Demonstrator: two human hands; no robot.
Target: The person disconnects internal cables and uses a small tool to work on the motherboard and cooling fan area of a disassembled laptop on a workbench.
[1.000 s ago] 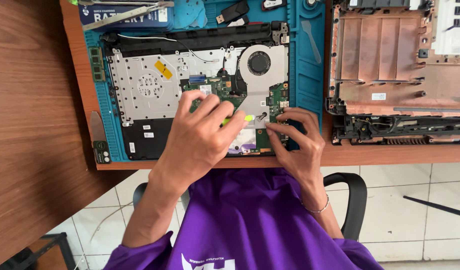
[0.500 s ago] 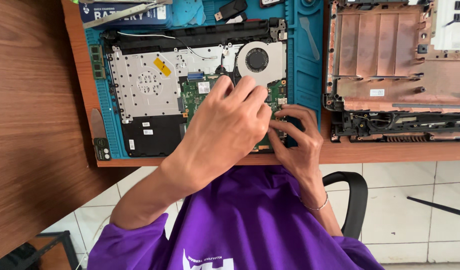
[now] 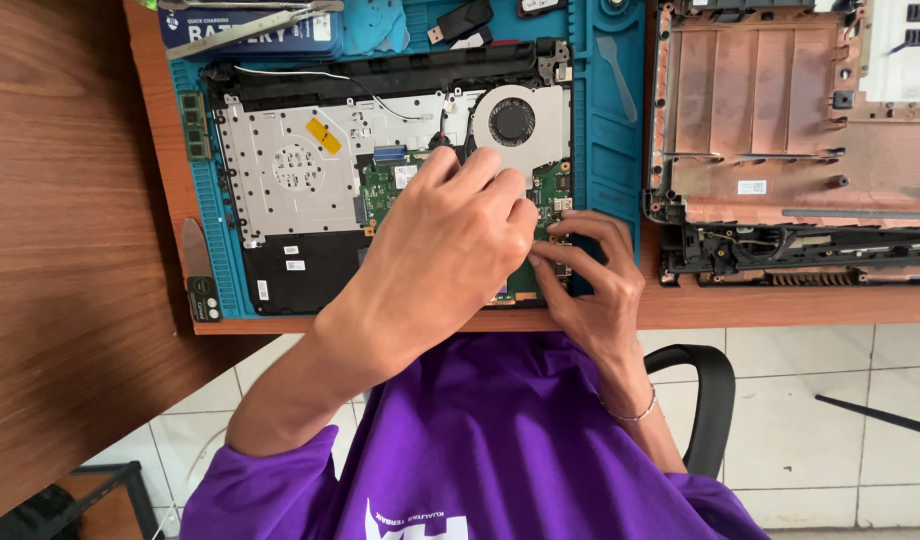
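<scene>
Beside fan, left hand hides motherboard.

An electronics repair workshop: an opened laptop lies on a blue repair mat at upper centre, a stripped laptop shell at upper right, on a wooden surface.

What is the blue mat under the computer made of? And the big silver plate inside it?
The blue mat looks like soft rubber or silicone: dull, with moulded grooves and little trays. The silver plate looks like thin metal: pale grey, faintly shiny, stamped with small holes. Neither can be told for sure by sight.
</scene>
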